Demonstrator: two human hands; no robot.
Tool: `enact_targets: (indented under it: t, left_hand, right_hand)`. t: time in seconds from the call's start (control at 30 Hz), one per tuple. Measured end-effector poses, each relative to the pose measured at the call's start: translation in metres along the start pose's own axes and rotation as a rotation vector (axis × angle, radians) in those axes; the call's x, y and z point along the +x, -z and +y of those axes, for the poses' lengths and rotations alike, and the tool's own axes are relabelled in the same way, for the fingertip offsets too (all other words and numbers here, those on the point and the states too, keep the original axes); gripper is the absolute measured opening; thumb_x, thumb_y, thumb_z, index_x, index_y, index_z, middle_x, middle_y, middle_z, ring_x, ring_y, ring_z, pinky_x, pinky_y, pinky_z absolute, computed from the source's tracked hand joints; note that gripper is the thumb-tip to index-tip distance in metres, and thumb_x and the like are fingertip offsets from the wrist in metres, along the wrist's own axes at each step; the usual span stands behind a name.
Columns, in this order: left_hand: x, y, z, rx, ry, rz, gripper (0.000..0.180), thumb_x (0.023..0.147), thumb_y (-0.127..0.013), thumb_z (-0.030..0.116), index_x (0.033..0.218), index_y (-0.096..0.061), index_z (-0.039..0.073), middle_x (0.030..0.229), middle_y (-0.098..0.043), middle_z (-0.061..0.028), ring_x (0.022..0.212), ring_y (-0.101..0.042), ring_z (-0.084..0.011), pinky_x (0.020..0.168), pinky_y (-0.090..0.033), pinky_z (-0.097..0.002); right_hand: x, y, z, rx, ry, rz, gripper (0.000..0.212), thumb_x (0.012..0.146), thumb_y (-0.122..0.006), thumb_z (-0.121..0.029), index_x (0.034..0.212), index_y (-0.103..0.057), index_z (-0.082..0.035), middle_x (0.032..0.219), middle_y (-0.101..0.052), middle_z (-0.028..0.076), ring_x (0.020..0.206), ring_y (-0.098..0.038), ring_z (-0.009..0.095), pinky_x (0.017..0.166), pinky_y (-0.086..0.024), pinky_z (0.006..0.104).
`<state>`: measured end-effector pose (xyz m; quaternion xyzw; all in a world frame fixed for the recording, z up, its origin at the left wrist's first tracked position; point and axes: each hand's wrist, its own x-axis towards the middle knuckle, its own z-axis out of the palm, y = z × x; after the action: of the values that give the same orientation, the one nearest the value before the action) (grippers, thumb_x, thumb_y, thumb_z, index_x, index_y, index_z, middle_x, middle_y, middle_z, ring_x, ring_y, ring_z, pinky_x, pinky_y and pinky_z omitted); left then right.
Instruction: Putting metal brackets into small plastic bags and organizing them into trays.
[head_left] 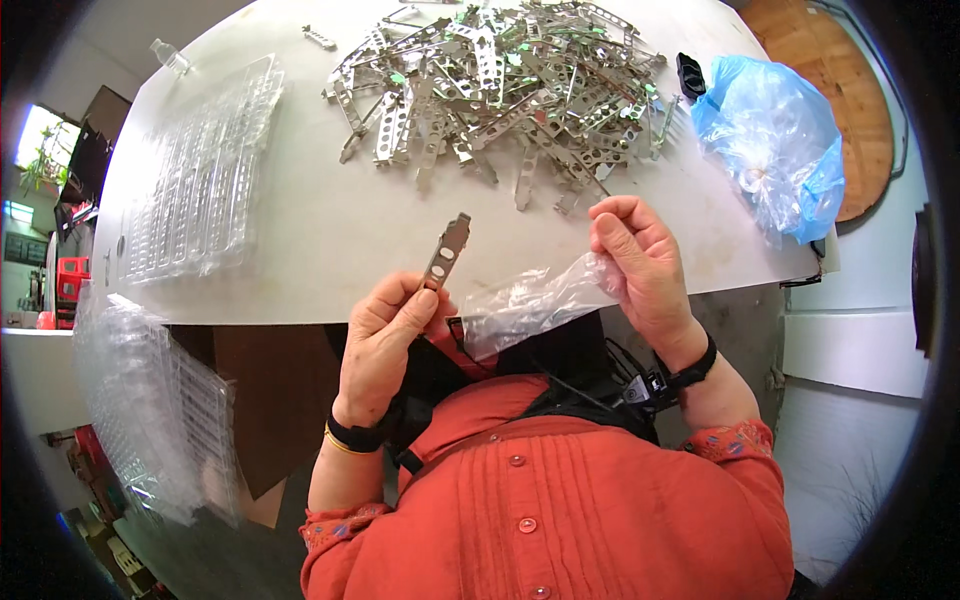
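Between the thumb and fingers of my left hand (392,335) is a metal bracket (447,250), a flat strip with round holes, held tilted up over the table's near edge. My right hand (640,262) pinches a small clear plastic bag (535,312) by one end. The bag hangs slantwise between my hands, its other end close to my left fingers; whether they touch it I cannot tell. Farther back lies a large heap of similar metal brackets (490,90), some with green spots.
Clear plastic trays (205,180) lie on the white table (300,240) at the left, and more stacked trays (165,410) stand below its edge. A blue bag (775,140) sits at the right beside a small black object (690,76). One loose bracket (319,38) lies far left of the heap.
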<state>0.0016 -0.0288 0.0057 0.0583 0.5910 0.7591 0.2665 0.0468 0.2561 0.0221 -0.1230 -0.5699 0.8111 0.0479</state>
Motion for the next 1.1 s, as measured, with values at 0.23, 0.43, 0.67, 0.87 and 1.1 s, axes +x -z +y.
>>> enact_targets:
  t: [0.23, 0.43, 0.67, 0.87, 1.1]
  left_hand:
    - [-0.010, 0.006, -0.002, -0.182, 0.104, -0.097, 0.018, 0.103, -0.054, 0.015, 0.110, -0.065, 0.001, 0.114, -0.068, -0.0112, 0.087, -0.067, -0.0137, 0.074, -0.053, -0.0267]
    - [-0.005, 0.001, -0.001, -0.181, 0.158, -0.129, 0.020, 0.103, -0.056, 0.017, 0.110, -0.067, 0.001, 0.102, -0.070, -0.0060, 0.083, -0.064, -0.0098, 0.073, -0.052, -0.0246]
    - [-0.003, 0.002, -0.004, -0.080, 0.030, -0.055, 0.020, 0.103, -0.057, 0.017, 0.109, -0.067, 0.000, 0.098, -0.070, -0.0040, 0.079, -0.059, -0.0077, 0.075, -0.050, -0.0235]
    - [-0.004, 0.010, -0.006, -0.003, -0.051, 0.062, 0.020, 0.102, -0.058, 0.016, 0.109, -0.067, 0.000, 0.102, -0.071, -0.0055, 0.084, -0.060, -0.0085, 0.079, -0.049, -0.0250]
    - [-0.004, 0.001, -0.001, 0.056, -0.059, 0.140, 0.017, 0.102, -0.055, 0.012, 0.105, -0.066, 0.000, 0.100, -0.071, -0.0082, 0.087, -0.061, -0.0112, 0.083, -0.048, -0.0263]
  right_hand:
    - [-0.006, -0.008, -0.005, -0.116, 0.192, 0.045, 0.017, 0.100, -0.064, -0.019, 0.110, -0.059, -0.006, 0.084, -0.060, -0.001, 0.057, -0.047, 0.002, 0.048, -0.037, 0.0176]
    - [-0.013, -0.017, -0.004, -0.138, 0.135, -0.043, 0.014, 0.100, -0.063, -0.014, 0.111, -0.058, -0.005, 0.083, -0.059, -0.001, 0.058, -0.049, 0.002, 0.049, -0.038, 0.0177]
    - [-0.008, -0.013, -0.006, -0.146, 0.055, -0.135, 0.023, 0.099, -0.063, -0.010, 0.119, -0.054, -0.002, 0.100, -0.060, 0.002, 0.074, -0.058, 0.008, 0.066, -0.050, 0.0224]
    - [-0.005, 0.011, -0.003, -0.163, 0.006, -0.132, 0.022, 0.098, -0.064, -0.010, 0.117, -0.056, -0.002, 0.098, -0.064, 0.004, 0.079, -0.061, 0.010, 0.070, -0.052, 0.0251]
    - [-0.003, 0.021, 0.000, -0.151, -0.016, -0.043, 0.021, 0.099, -0.062, -0.012, 0.117, -0.056, -0.003, 0.096, -0.065, 0.004, 0.079, -0.062, 0.010, 0.070, -0.052, 0.0258]
